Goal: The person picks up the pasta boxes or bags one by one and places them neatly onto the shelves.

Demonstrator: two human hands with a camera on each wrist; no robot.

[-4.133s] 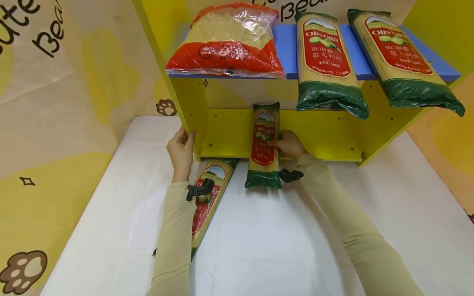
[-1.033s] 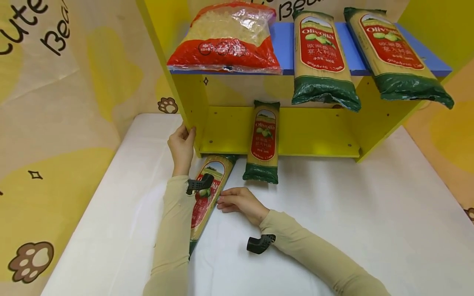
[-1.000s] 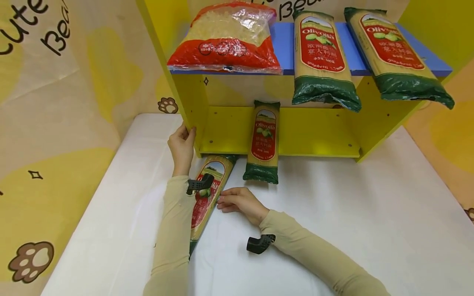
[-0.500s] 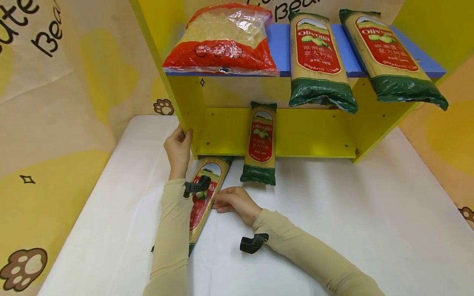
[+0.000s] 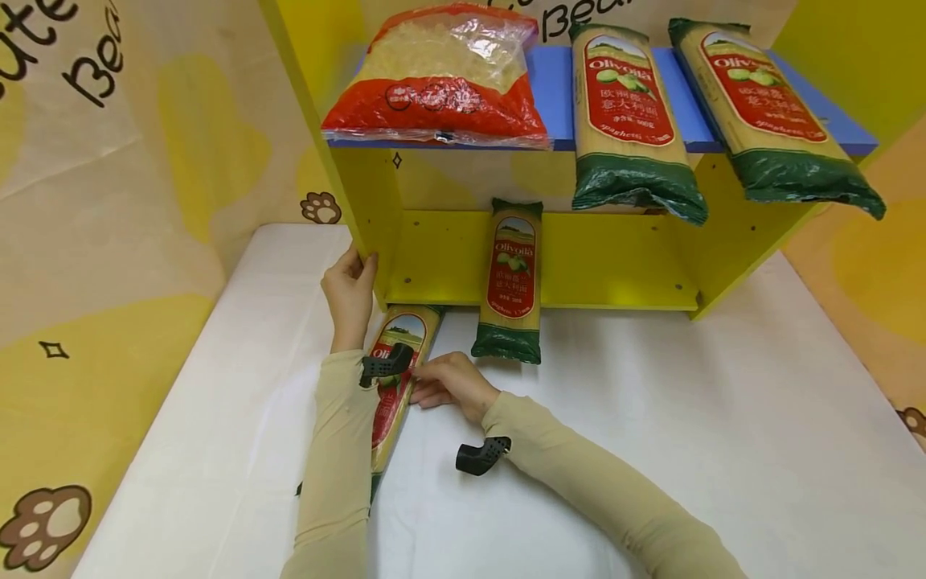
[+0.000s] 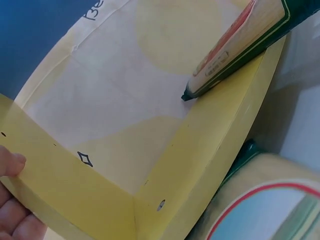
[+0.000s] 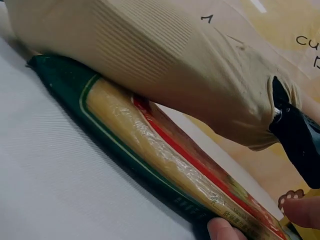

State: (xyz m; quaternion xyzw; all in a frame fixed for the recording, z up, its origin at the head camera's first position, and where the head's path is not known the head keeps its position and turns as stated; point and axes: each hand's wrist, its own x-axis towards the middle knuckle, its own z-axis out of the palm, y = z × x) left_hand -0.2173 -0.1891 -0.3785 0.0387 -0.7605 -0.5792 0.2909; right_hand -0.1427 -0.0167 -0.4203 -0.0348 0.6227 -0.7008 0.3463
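Note:
In the head view my left hand (image 5: 349, 291) grips the left side panel of the yellow shelf unit (image 5: 369, 229), its fingers going behind the edge. My right hand (image 5: 456, 384) touches the right edge of a spaghetti pack (image 5: 398, 418) lying slanted on the table; the left forearm hides part of this pack. The right wrist view shows a fingertip (image 7: 222, 230) against the pack's side and the thumb (image 7: 302, 211) apart from it, over the label. Another spaghetti pack (image 5: 512, 269) rests on the bottom board, its green end jutting past the front edge.
On the blue upper shelf (image 5: 553, 96) lie a red clear-windowed bag (image 5: 441, 88) and two spaghetti packs, one in the middle (image 5: 629, 112) and one at the right (image 5: 774, 112), both overhanging the front. A white-covered table (image 5: 651, 418) spreads below.
My right hand has let go of the spaghetti pack on the bottom board and come down left to the one on the table. That pack's top end has shifted slightly left; my left hand stays put.

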